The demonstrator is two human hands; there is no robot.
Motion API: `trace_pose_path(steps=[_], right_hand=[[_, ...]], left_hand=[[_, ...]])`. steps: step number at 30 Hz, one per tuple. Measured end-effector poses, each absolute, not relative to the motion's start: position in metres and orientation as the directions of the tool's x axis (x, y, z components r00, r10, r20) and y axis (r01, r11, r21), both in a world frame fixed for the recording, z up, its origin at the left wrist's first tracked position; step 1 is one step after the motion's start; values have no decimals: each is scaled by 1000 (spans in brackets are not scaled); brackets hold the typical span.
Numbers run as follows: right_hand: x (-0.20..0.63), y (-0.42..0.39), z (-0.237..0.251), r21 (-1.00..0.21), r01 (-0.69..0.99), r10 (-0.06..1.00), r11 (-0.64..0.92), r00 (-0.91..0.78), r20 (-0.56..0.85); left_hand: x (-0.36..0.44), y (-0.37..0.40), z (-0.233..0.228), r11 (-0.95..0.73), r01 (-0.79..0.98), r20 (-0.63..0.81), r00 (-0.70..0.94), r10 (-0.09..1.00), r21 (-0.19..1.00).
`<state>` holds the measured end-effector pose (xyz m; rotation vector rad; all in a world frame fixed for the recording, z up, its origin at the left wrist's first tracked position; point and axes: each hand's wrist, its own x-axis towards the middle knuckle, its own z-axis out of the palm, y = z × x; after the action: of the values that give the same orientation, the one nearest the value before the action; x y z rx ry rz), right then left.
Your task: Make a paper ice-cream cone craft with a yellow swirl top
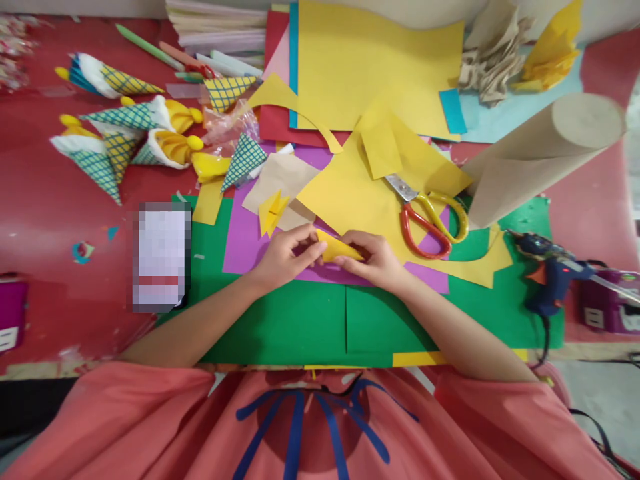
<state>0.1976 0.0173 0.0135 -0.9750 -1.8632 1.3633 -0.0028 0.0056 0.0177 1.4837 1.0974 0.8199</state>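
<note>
Between my two hands is a small folded piece of yellow paper [336, 247], held above a purple sheet [245, 247]. My left hand [295, 252] pinches its left end between thumb and fingers. At the other end, the thumb and fingers of my right hand [373, 257] close on the paper. Just beyond my left hand, a folded yellow paper piece [273, 212] lies on a beige paper scrap [273, 179]. Scissors [425, 217] with one red and one yellow handle rest on yellow paper [345, 187], past my right hand.
Several patterned paper cones [120, 160] sit at the back left, behind a phone [161, 257]. A glue gun [555, 277] with a cord is on the right. A brown paper roll [545, 157] stands behind it. Green sheets [290, 320] cover the near red table [60, 193].
</note>
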Motion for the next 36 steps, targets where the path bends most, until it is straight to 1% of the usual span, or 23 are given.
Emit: trace_pose_path(steps=[2, 4, 7, 9, 11, 14, 19, 24, 26, 29, 31, 34, 36], right_hand=[[198, 18, 12, -975, 176, 867, 134, -497, 29], [199, 19, 11, -991, 124, 895, 50, -445, -10], [201, 19, 10, -997, 79, 914, -13, -403, -44], [201, 19, 11, -995, 101, 902, 11, -431, -34], [200, 19, 12, -989, 127, 874, 78, -487, 6], [198, 18, 14, -976, 150, 846, 158, -531, 56], [196, 16, 11, -983, 165, 887, 81, -462, -5], [196, 17, 11, -967, 218, 864, 135, -504, 8], [196, 17, 12, -973, 206, 880, 107, -474, -3], [196, 17, 12, -983, 179, 903, 42, -429, -39], [196, 17, 13, -983, 181, 903, 30, -427, -52], [196, 17, 13, -983, 181, 900, 28, -433, -54], [196, 17, 13, -989, 149, 895, 15, -443, -54]], left_hand=[[-2, 5, 18, 50, 157, -100, 330, 939, 986], [-3, 4, 17, 92, 131, -136, 377, 916, 987], [-5, 4, 14, 71, 143, -128, 451, 884, 987], [-5, 4, 12, -12, 194, -78, 451, 889, 981], [-5, 5, 12, -104, 254, -19, 440, 898, 962], [-4, 5, 13, -187, 309, 38, 432, 901, 932], [-5, 6, 13, -260, 342, 138, 341, 930, 903], [-5, 7, 12, -306, 307, 202, 327, 923, 901], [-4, 8, 13, -268, 313, 158, 337, 928, 911], [-2, 8, 16, -149, 314, 21, 378, 926, 938], [-1, 8, 17, -90, 317, -44, 392, 919, 944], [-1, 7, 17, -41, 310, -81, 370, 926, 950], [-2, 7, 17, -21, 293, -85, 345, 935, 956]])
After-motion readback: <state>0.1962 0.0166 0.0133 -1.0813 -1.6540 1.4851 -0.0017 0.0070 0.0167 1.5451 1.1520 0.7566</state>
